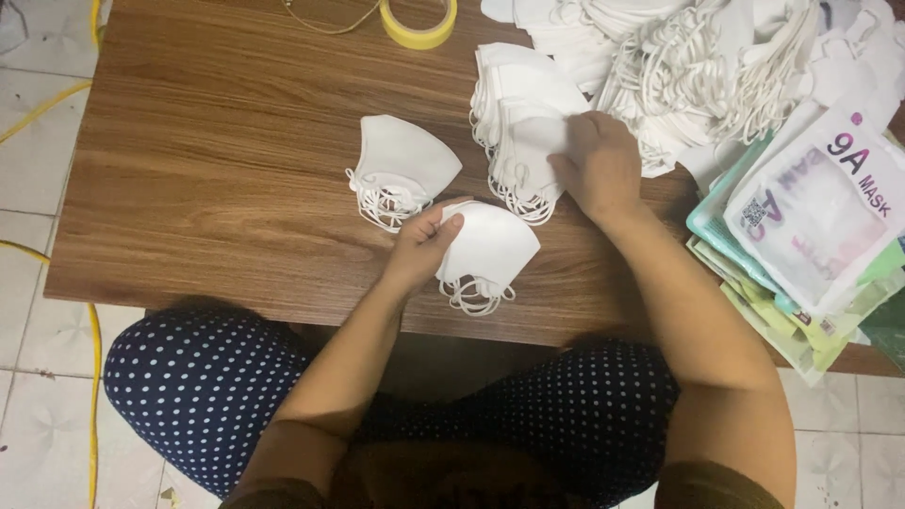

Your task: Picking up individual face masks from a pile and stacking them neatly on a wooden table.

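Observation:
My left hand (422,247) pinches the left edge of a small stack of folded white face masks (490,250) lying near the front of the wooden table (217,160). My right hand (598,165) rests on a taller stack of white masks (518,113) further back, fingers curled on its top mask. A third small stack of white masks (403,168) lies to the left, apart from both hands, with its ear loops hanging toward me.
A big loose heap of white masks (698,66) fills the back right. A stack of flat printed plastic pouches (811,217) lies at the right edge. A yellow tape roll (419,24) sits at the back. Yellow cable (47,104) runs on the tiled floor at left.

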